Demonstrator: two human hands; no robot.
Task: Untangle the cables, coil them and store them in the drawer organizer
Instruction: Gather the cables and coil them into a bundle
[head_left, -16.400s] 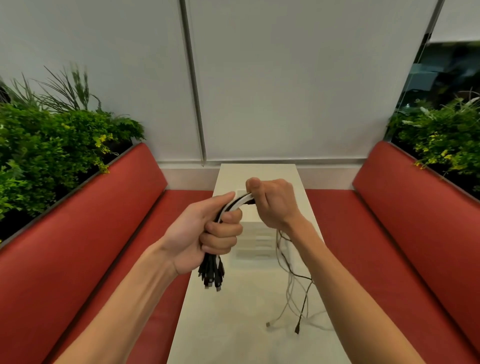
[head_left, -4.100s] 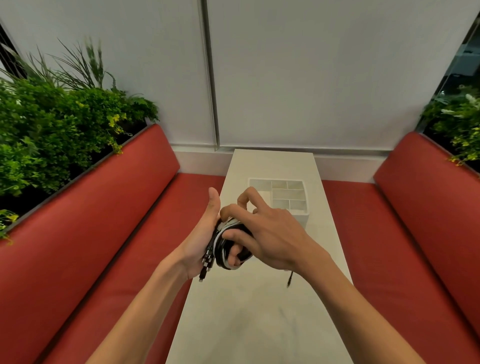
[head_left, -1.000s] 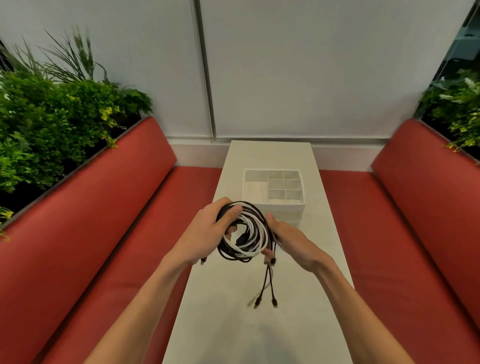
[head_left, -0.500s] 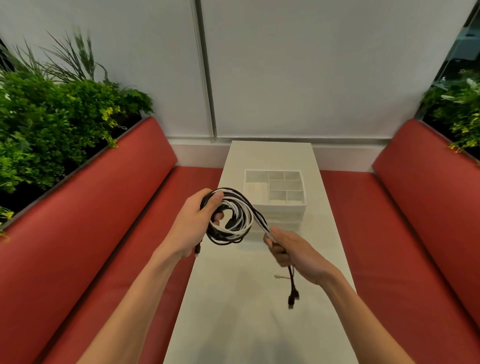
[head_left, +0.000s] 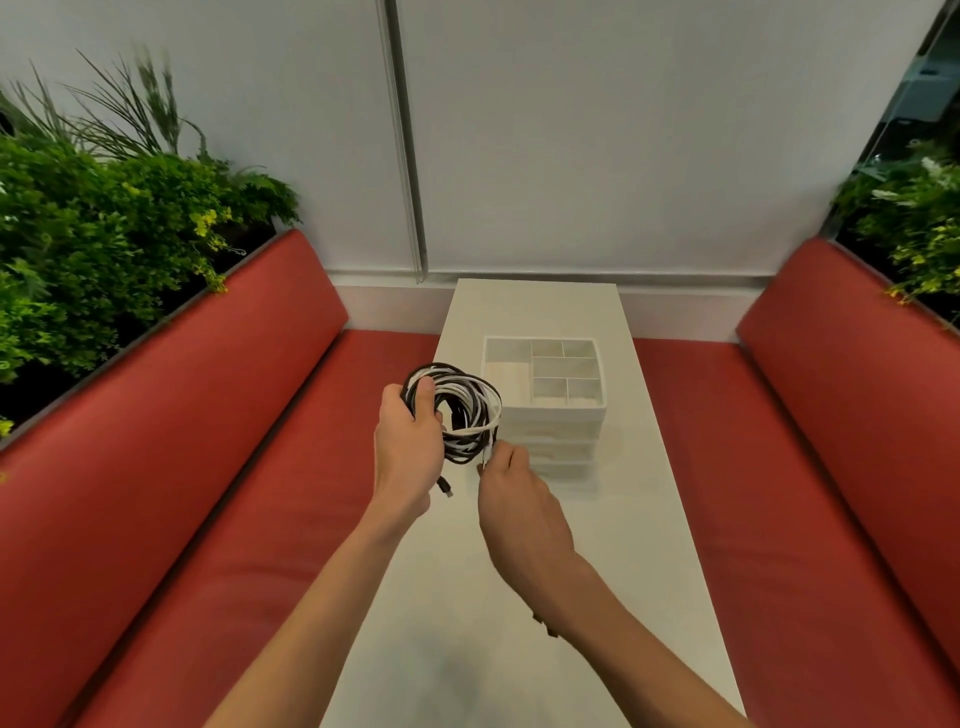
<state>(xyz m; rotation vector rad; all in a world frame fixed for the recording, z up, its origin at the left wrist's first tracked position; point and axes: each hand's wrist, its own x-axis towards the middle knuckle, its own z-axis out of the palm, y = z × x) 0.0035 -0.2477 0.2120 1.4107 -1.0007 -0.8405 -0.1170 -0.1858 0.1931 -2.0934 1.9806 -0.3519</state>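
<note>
Honestly, we're at the fiddly bit. Our left hand (head_left: 410, 441) is clenched around the near-left side of the coil (head_left: 457, 410), thumb pressed over the loops, and we hold it up above the table (head_left: 519, 597), just left of and nearer than the organizer (head_left: 545, 400). Our right hand (head_left: 519, 504) pinches a white end (head_left: 488, 452) at the coil's near-right edge, fingers closed on it.

What could go wrong, as we see it: the loops look loose and springy, so if the left hand eases off before that end is tucked, the whole thing probably pops open and we're back to a tangle. A plug (head_left: 445, 488) dangles below the left hand too, and it could snag on the organizer's rim on the way in. The coil also looks wider than most compartments, so forcing it into a small one likely squashes it out of shape; the big left compartment seems the safer bet.

Counts: one coil, black and white strands mixed together, and we can't tell how many separate cables are in it. One organizer with about six compartments, all looking empty. One table, two red benches (head_left: 208, 467), plants (head_left: 104, 234) on both sides.
</note>
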